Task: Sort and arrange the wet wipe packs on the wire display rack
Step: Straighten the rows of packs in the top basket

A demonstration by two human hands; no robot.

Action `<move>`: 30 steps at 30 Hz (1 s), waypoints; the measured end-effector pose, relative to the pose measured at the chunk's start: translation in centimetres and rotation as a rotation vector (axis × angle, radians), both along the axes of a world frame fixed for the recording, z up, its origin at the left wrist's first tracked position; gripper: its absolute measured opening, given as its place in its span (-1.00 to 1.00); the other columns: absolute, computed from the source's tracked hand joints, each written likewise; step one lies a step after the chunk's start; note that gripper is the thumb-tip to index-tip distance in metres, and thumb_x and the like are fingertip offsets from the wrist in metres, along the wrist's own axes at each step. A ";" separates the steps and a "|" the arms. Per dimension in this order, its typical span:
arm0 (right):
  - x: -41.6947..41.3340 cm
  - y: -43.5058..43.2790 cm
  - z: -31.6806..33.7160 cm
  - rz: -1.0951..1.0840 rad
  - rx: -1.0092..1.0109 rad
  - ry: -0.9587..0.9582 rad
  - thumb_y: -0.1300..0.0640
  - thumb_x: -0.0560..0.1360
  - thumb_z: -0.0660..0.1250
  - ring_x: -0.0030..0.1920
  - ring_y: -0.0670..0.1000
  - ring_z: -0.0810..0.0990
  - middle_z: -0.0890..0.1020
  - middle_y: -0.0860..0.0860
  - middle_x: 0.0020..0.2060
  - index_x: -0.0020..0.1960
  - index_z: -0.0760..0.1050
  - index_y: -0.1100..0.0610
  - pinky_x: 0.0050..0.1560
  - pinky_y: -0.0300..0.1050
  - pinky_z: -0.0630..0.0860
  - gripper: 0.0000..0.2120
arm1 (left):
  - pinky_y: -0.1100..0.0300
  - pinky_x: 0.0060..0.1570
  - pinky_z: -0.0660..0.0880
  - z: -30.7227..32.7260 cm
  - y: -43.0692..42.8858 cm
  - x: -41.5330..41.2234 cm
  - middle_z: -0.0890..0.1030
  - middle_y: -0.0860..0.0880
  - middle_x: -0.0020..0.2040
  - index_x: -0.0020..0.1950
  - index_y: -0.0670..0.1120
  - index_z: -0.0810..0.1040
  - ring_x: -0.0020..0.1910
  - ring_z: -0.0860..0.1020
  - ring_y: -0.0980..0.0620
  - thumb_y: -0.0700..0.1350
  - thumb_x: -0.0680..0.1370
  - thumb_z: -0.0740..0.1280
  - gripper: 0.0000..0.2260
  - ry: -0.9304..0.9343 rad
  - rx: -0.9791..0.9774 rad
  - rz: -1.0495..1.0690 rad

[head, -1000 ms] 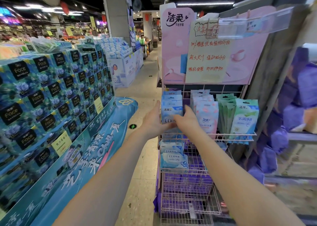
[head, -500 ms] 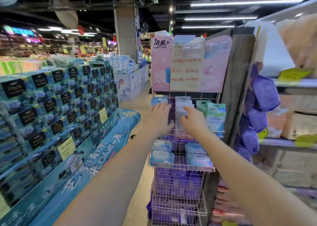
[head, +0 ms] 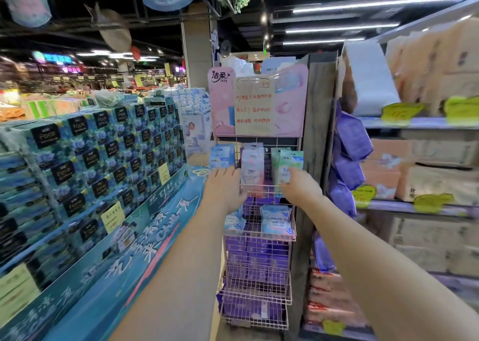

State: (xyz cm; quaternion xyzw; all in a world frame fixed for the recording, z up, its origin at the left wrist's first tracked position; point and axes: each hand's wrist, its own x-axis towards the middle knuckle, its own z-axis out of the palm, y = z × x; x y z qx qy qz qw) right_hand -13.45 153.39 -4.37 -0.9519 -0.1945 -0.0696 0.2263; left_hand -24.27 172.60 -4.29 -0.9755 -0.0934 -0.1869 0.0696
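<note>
A pink wire display rack point(head: 259, 238) stands ahead against a grey shelf end. Its top basket holds upright wet wipe packs in rows: blue packs point(head: 221, 156), pink packs point(head: 252, 167) and green packs point(head: 291, 160). My left hand point(head: 224, 187) lies flat at the basket's front rim, fingers spread, its fingertips by the lower left of the pink packs. My right hand point(head: 299, 187) reaches to the front green pack, fingertips on its lower edge; a grip is not visible. The second basket holds light blue packs point(head: 276, 221). Purple packs point(head: 255, 252) fill the lower baskets.
A large stack of blue tissue boxes point(head: 103, 154) on a teal base borders the aisle on the left. Shelves with paper goods point(head: 427, 174) and hanging purple packs point(head: 350, 138) stand on the right. A pink header board with a handwritten sign point(head: 254, 107) tops the rack.
The view has pulled back and tilted up. My hands have spread apart: the left dropped to the basket's front rim, the right moved over to the green packs.
</note>
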 end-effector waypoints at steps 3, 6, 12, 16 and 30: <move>0.1 -0.3 -0.5 0.021 0.001 0.032 0.06 0.63 0.19 0.45 0.20 0.41 0.38 0.14 0.51 0.63 0.13 0.12 0.35 0.10 0.46 -0.39 | -0.08 0.50 0.26 0.2 -1.4 -0.2 0.41 -0.12 0.52 0.57 -0.11 0.30 0.48 0.39 -0.15 0.13 0.65 0.18 -0.46 0.014 -0.014 -0.009; 1.0 -0.1 -1.1 0.024 0.000 0.035 0.04 0.62 0.20 0.45 0.20 0.40 0.38 0.15 0.51 0.63 0.12 0.12 0.36 0.12 0.45 -0.38 | -0.07 0.48 0.27 0.3 -2.9 0.7 0.40 -0.11 0.53 0.57 -0.11 0.28 0.48 0.38 -0.15 0.11 0.64 0.21 -0.45 0.008 -0.067 -0.037; 4.2 -0.3 -2.1 -0.009 0.042 0.046 0.05 0.54 0.25 0.27 0.21 0.52 0.52 0.13 0.29 0.40 0.39 0.13 0.27 0.13 0.50 -0.56 | -0.07 0.36 0.34 -0.5 -3.9 4.6 0.48 -0.10 0.41 0.50 -0.09 0.34 0.36 0.47 -0.17 0.06 0.65 0.21 -0.54 0.029 -0.141 -0.082; 6.3 -0.8 -2.6 -0.042 0.139 0.102 0.11 0.52 0.28 0.24 0.24 0.54 0.50 0.15 0.27 0.40 0.35 0.13 0.23 0.11 0.51 -0.54 | -0.10 0.32 0.41 -1.4 -4.1 7.7 0.47 -0.14 0.48 0.62 -0.08 0.23 0.38 0.49 -0.22 0.05 0.66 0.21 -0.46 0.080 -0.200 -0.122; 8.8 -0.5 -4.4 0.008 0.356 0.206 0.22 0.55 0.31 0.36 0.11 0.55 0.50 0.05 0.46 0.66 0.10 -0.02 0.24 -0.10 0.48 -0.25 | -0.18 0.42 0.40 -4.7 -5.8 14.2 0.62 -0.15 0.29 0.69 -0.07 -0.26 0.28 0.57 -0.20 0.07 0.62 0.29 -0.13 0.232 -0.614 -0.128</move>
